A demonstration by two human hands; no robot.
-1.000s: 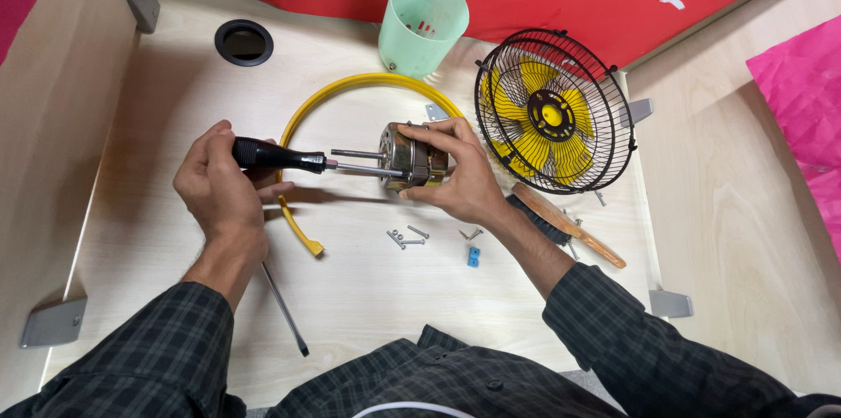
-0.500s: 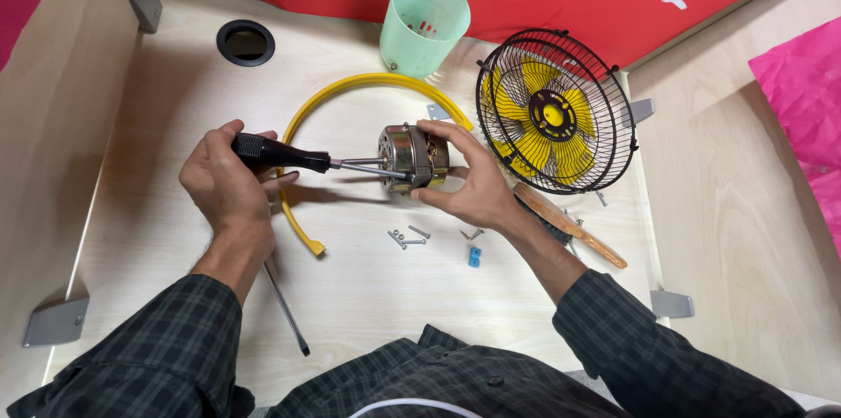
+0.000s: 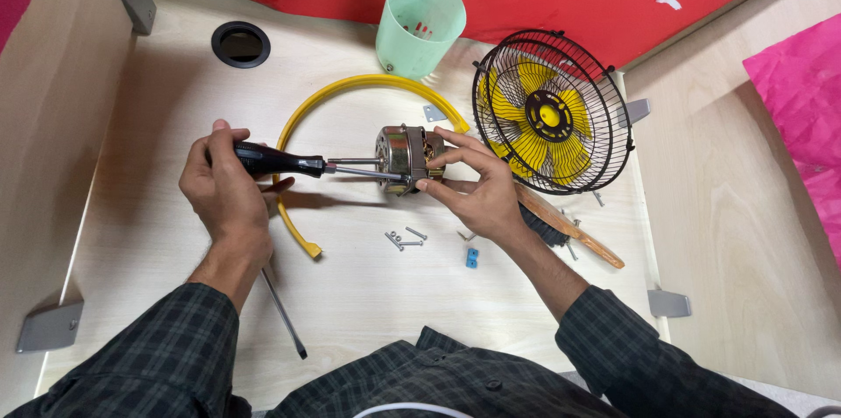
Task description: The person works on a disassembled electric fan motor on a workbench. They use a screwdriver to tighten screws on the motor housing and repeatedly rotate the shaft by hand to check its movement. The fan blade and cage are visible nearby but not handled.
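Head view, only view. Landmark: the small electric motor (image 3: 405, 159), held just above the counter (image 3: 368, 295) near its middle. The right hand (image 3: 477, 194) grips the motor's right end, fingers wrapped around the casing. The left hand (image 3: 229, 190), left of the motor, is closed on the black handle of a screwdriver (image 3: 298, 164); the shaft runs right and its tip meets the motor's left face, beside the bare motor spindle. Whether the tip sits in a screw head cannot be told. A yellow curved guard rim (image 3: 350, 89) arcs behind and left of the motor, lying loose. Right of the motor, a black wire fan cage with yellow blades (image 3: 552, 111) stands apart from it. Just below the motor, loose screws (image 3: 405, 238) and a small blue piece (image 3: 472, 257) lie on the counter. A wooden-handled brush (image 3: 569, 234) lies below right, a second thin tool (image 3: 282, 313) below left, a pale green cup (image 3: 419, 24) behind. Judgement: motor is already separate from cage and rim, several fasteners out; work on the motor housing itself is in hand, not finished.
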